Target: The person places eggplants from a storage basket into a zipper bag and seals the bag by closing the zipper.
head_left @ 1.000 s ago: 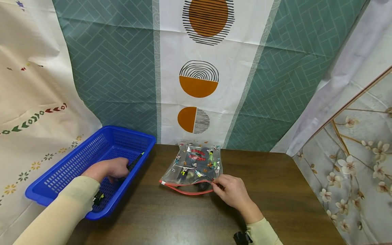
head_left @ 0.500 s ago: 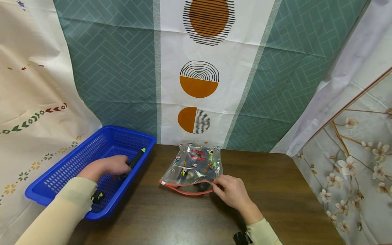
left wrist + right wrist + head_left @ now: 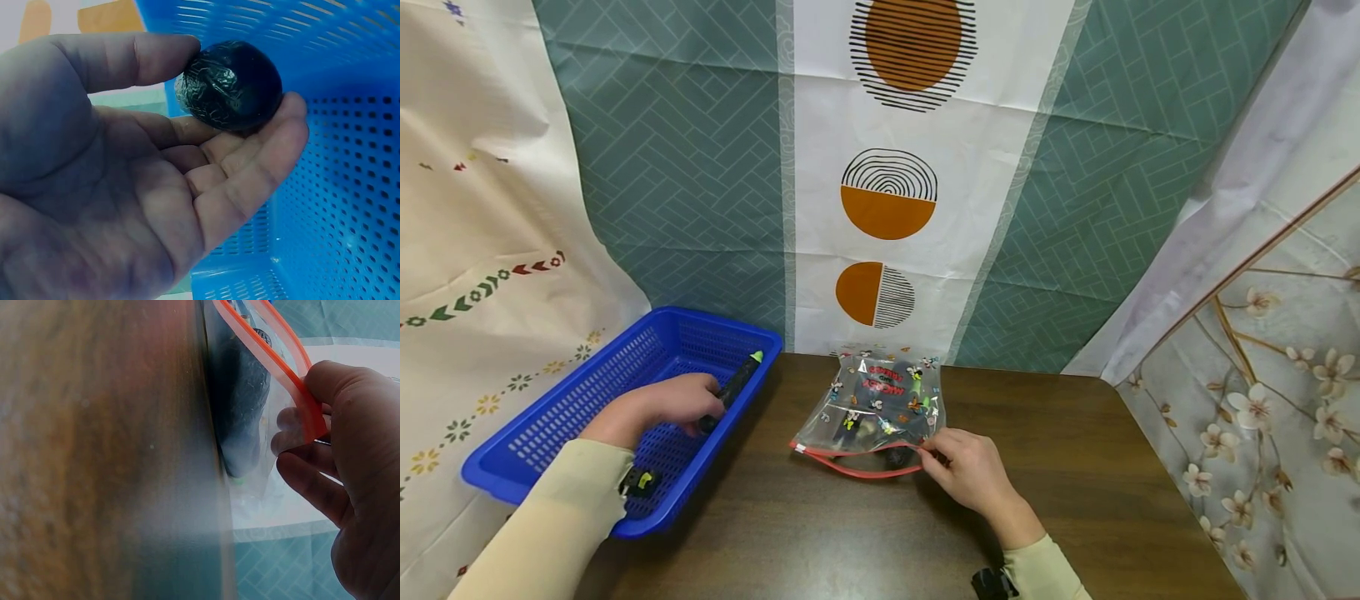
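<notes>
My left hand (image 3: 681, 402) is inside the blue basket (image 3: 550, 417), gripping a long black cylinder with a light green tip (image 3: 741, 379). In the left wrist view its glossy, rounded, wrinkled dark end (image 3: 234, 84) sits between thumb and fingertips; its exact kind is unclear. On the table lies a clear zip bag (image 3: 880, 404) printed with cartoon figures. My right hand (image 3: 967, 467) pinches the right end of its red zip edge (image 3: 275, 362), and the mouth gapes a little. Inside the bag is a dark, elongated thing (image 3: 240, 406), partly hidden by the print.
The brown wooden table (image 3: 820, 542) runs under bag and basket. A patterned cloth (image 3: 880, 250) hangs behind it, with other printed cloths at left and right. The basket's tall perforated wall (image 3: 356, 169) stands close to my left fingers.
My left hand has lifted the black cylinder slightly within the basket, and more of its green-tipped end shows. The right hand and the bag have stayed put.
</notes>
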`<state>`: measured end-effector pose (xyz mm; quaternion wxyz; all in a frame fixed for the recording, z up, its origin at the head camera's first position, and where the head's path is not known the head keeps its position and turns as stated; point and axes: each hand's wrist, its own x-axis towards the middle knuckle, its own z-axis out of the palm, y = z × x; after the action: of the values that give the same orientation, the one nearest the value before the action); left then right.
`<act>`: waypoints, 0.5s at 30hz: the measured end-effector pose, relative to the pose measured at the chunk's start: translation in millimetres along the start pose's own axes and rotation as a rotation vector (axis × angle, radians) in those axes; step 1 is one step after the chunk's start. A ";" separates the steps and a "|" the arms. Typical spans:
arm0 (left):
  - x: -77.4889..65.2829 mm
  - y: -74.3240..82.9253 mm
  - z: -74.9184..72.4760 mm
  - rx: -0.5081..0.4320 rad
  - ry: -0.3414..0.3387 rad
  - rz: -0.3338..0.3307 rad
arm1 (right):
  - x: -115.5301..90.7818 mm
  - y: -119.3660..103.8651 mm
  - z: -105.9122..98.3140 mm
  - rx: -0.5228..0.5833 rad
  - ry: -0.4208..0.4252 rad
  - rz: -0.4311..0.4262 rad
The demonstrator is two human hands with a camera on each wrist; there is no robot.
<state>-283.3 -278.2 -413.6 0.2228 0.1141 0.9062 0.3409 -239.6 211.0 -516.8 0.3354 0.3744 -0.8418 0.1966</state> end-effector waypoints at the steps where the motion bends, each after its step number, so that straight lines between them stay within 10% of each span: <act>1: -1.4 1.5 0.1 -0.011 0.007 -0.002 | 0.0 -0.2 -0.2 0.001 0.000 0.000; 15: -16.0 7.9 -3.5 -0.055 0.051 0.052 | 0.7 -1.7 -0.4 -0.015 -0.019 0.008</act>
<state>-270.5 -280.1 -400.7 0.1937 0.1227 0.8985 0.3743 -238.5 209.8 -515.9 0.3296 0.3706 -0.8477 0.1883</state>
